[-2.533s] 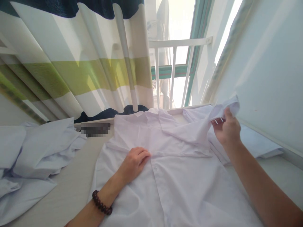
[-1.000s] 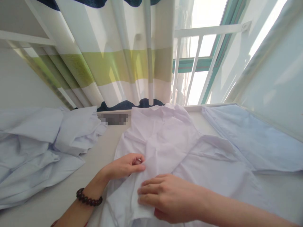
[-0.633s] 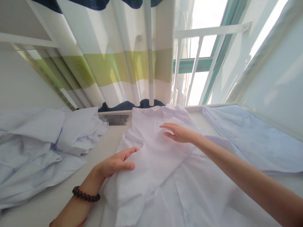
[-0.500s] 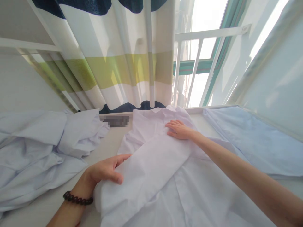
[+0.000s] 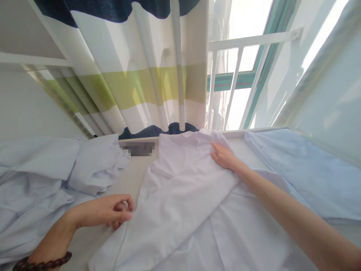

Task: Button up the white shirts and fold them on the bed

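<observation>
Fingers (image 5: 124, 198) of the left hand (image 5: 104, 210) curl loosely at the white shirt (image 5: 175, 203)'s left edge; I can't tell if they pinch. Right hand (image 5: 224, 156), open, lies on its far end. Uneven tugging could wrinkle it, left of folded garment (image 5: 316, 173).

Left hand (image 5: 120, 211): fingers loosely curled, thumb extended beneath them; left forearm (image 5: 53, 241) enters from lower left. Right hand (image 5: 224, 156): palm down, fingers nearly straight, right arm (image 5: 284, 210) stretched diagonally forward.
</observation>
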Motion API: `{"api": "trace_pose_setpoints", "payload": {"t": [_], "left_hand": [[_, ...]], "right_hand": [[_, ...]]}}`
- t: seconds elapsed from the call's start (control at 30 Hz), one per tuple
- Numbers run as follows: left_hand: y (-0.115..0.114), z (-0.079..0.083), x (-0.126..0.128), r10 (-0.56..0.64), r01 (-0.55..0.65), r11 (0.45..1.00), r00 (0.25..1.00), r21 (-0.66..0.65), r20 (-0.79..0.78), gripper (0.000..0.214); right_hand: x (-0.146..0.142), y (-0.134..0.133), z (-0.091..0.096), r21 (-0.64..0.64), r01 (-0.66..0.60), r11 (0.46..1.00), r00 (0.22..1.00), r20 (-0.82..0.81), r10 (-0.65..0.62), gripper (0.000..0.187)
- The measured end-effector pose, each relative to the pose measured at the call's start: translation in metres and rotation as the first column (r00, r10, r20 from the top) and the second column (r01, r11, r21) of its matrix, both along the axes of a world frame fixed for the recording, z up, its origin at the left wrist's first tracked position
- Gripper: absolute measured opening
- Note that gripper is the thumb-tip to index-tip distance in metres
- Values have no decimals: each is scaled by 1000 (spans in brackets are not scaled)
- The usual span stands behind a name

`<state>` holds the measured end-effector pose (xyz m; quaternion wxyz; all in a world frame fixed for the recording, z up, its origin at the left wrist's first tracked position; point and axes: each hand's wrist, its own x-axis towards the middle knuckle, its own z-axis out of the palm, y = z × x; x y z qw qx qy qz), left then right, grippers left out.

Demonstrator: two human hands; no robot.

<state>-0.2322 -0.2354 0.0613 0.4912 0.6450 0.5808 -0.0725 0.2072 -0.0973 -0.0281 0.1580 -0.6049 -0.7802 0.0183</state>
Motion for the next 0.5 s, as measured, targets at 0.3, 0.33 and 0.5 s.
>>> {"api": "trace_pose_setpoints", "payload": {"t": [0.3, 0.33, 0.5], "left_hand": [[110, -3, 84, 336, -52, 682, 908, 730, -249, 37], [122, -6, 88, 347, -72, 695, 905, 715, -247, 38], [149, -17, 84, 316, -146, 768, 934, 624, -170, 31]], "right_hand": [[-5, -11, -2, -11, 41, 999, 998, 41, -40, 58], [-6, -13, -2, -8, 49, 999, 998, 43, -49, 58], [-2, -14, 1, 117, 277, 954, 960, -3, -279, 61]]}}
